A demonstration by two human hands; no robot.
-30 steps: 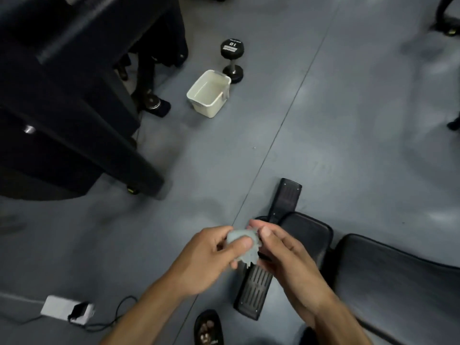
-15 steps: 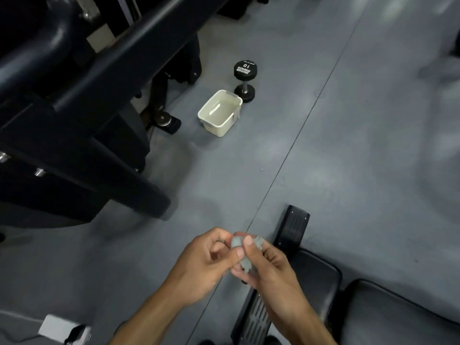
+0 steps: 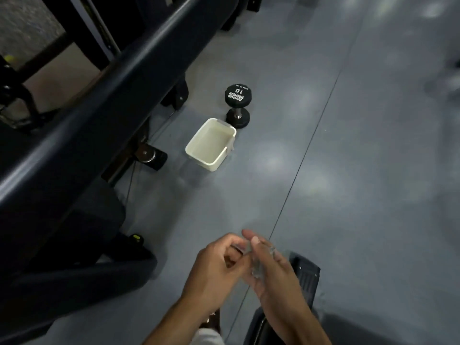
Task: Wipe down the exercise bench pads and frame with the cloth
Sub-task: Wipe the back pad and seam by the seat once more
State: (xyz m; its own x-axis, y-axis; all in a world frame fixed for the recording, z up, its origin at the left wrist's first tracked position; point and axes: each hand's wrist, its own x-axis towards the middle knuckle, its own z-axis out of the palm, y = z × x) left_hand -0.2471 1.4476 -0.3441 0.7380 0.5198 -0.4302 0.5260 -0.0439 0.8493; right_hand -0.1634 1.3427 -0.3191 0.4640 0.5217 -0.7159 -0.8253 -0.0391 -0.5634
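Note:
A small grey cloth (image 3: 258,265) is bunched between my two hands low in the middle of the view, mostly hidden by fingers. My left hand (image 3: 216,272) pinches its left edge with curled fingers. My right hand (image 3: 276,277) grips it from the right, thumb on top. Below my right hand lies the bench's black ribbed foot plate (image 3: 307,277), and a sliver of black bench pad (image 3: 258,329) shows at the bottom edge.
A white plastic tub (image 3: 211,145) stands on the grey floor, with a black 10 dumbbell (image 3: 237,105) upright just behind it. A large dark machine frame (image 3: 99,103) fills the left side. A floor seam (image 3: 298,170) runs diagonally.
The view has tilted up and forward, so the tub and dumbbell sit lower and larger and the bench pad has mostly dropped out of sight. My hands keep working the cloth between them.

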